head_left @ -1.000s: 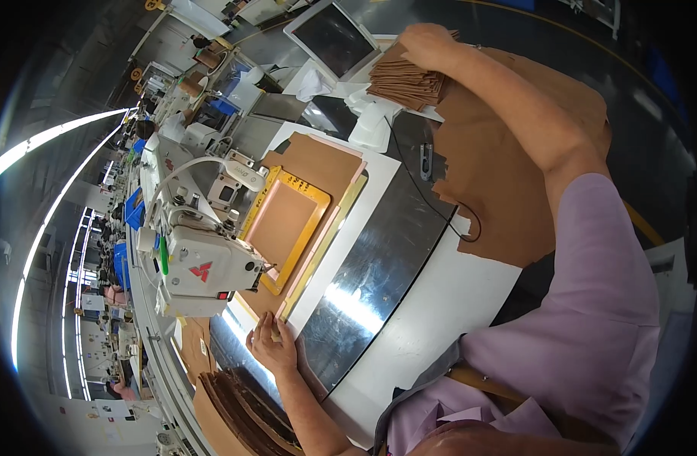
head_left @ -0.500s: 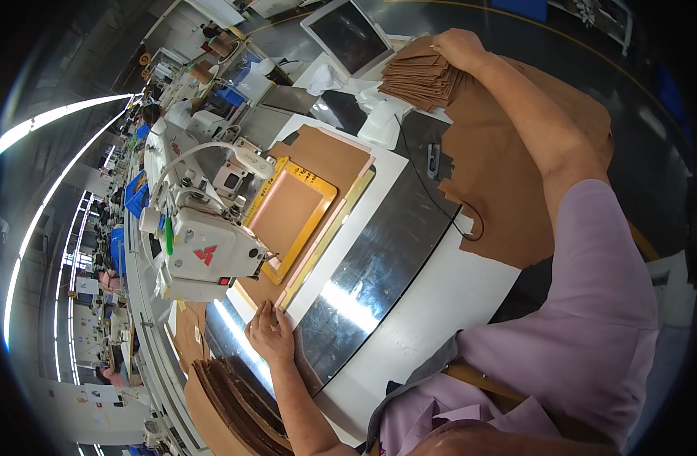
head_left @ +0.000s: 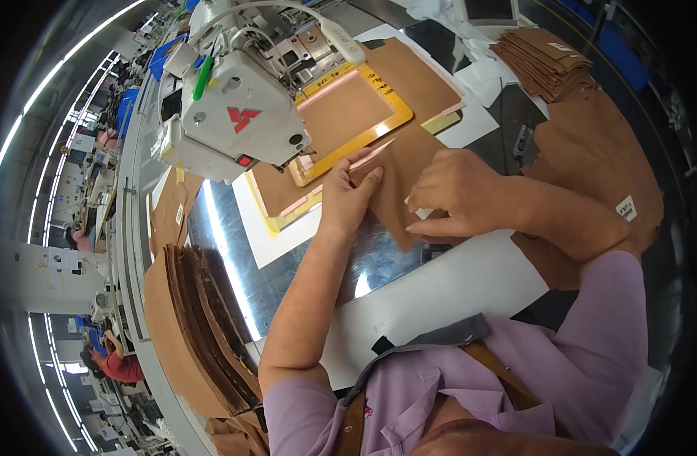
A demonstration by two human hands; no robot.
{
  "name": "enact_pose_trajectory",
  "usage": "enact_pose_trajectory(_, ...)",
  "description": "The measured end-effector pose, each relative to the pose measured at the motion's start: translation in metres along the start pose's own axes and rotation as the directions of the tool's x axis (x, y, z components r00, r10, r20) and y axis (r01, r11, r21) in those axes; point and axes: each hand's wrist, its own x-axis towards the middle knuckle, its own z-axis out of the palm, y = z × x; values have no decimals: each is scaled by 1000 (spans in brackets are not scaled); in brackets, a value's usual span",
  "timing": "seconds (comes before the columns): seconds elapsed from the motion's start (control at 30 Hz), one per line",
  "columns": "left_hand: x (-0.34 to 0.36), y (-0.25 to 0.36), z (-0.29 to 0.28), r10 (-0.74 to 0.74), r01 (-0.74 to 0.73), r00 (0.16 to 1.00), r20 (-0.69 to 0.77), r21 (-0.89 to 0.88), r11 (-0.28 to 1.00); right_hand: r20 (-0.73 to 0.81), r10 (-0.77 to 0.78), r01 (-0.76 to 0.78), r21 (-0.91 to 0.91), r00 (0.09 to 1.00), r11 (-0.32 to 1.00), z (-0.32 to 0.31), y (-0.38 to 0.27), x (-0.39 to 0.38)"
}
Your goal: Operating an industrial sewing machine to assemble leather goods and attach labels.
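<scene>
A brown piece of sheet material (head_left: 394, 182), leather or cloth, is raised at an angle over the front edge of the work. My left hand (head_left: 352, 194) pinches its left edge between thumb and fingers. At its right side my right hand (head_left: 462, 194) has bent fingers closed on the piece, next to a small white label (head_left: 414, 204). Just beyond my hands, a yellow rectangular frame (head_left: 394, 121) lies on a larger brown panel (head_left: 417, 76) with pink and yellow edge strips. The white sewing machine head (head_left: 238, 114) stands over the frame's left end.
A stack of brown pieces (head_left: 542, 64) sits at far right, above a large brown sheet (head_left: 592, 159). A small clipper-like tool (head_left: 523, 143) lies beside that sheet. More brown pieces (head_left: 192, 327) are piled at lower left. A shiny metal plate (head_left: 280, 296) and white board lie before me.
My right hand has come from the stack to the middle, where the brown piece now is. My left hand has left the panel's near corner and grips that piece. The whole view has shifted.
</scene>
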Motion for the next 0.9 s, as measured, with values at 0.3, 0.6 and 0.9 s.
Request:
enact_pose_trajectory(0.3, -7, -17, -29, 58, -54, 992, -116, 34, 998, 151, 200, -239, 315, 968, 918, 30, 96, 64)
enact_pose_trajectory(0.6, 1, -10, -127, 168, 0, 904, -392, 395, 919, 125, 178, -198, 170, 976, 965, 20, 170, 123)
enact_pose_trajectory(0.9, 140, -4, -190, 104, -173, 945, -311, -204, 964, 85, 330, -333, 17, 940, 943, 68, 206, 211)
